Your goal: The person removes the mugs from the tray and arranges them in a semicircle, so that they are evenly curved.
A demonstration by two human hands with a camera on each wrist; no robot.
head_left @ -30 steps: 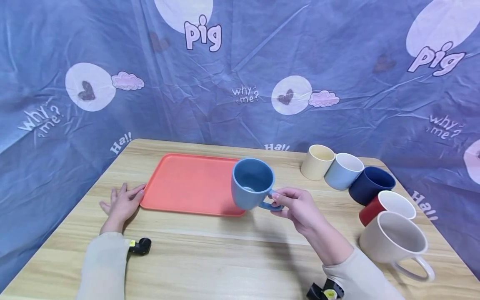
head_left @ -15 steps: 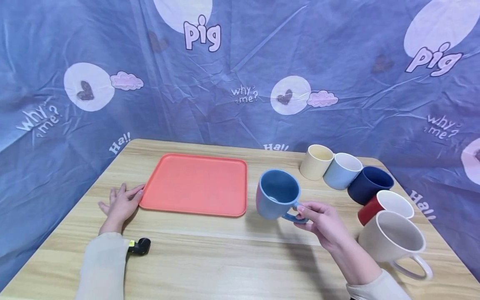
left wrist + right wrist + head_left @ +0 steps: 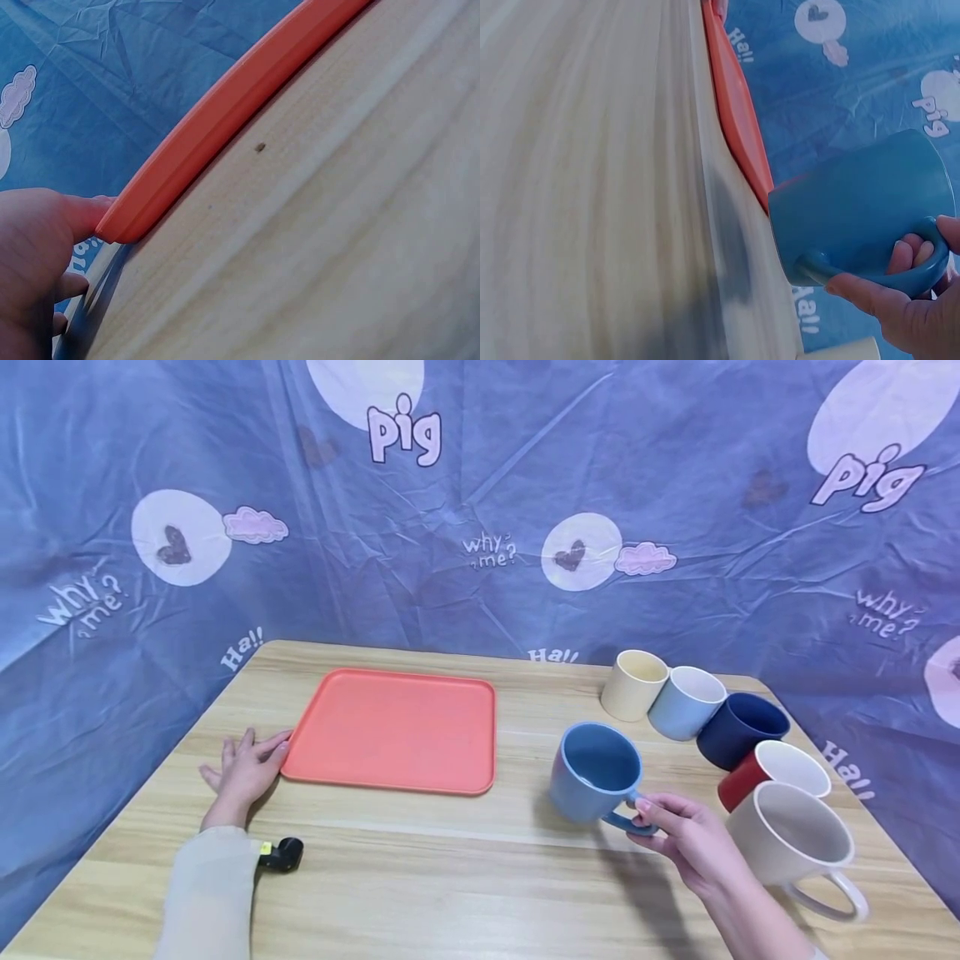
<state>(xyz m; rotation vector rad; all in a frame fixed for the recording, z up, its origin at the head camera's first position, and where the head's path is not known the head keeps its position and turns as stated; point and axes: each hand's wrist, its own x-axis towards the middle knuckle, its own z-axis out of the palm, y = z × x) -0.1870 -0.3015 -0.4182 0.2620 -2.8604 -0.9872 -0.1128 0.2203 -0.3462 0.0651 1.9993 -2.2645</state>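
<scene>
My right hand [image 3: 693,843] grips the handle of a blue mug [image 3: 594,777] to the right of the tray. The mug's shadow falls apart from it on the table, and its mouth faces up. In the right wrist view, fingers of the right hand [image 3: 922,315] pass through the handle of the mug [image 3: 862,202]. My left hand [image 3: 246,777] touches the left edge of a flat orange-red tray [image 3: 390,731], its fingers loosely spread. The left wrist view has the left hand [image 3: 37,255] against the corner of the tray [image 3: 195,135].
Along the table's right side stand a cream mug [image 3: 634,687], a light blue mug [image 3: 686,703], a navy mug [image 3: 741,731], a red mug with white inside [image 3: 738,783] and a large off-white mug [image 3: 787,839]. A blue printed cloth [image 3: 480,610] hangs behind the wooden table [image 3: 420,877].
My right hand has carried the blue mug from over the tray's right edge to the right and nearer to me. The left hand and the tray stay in place.
</scene>
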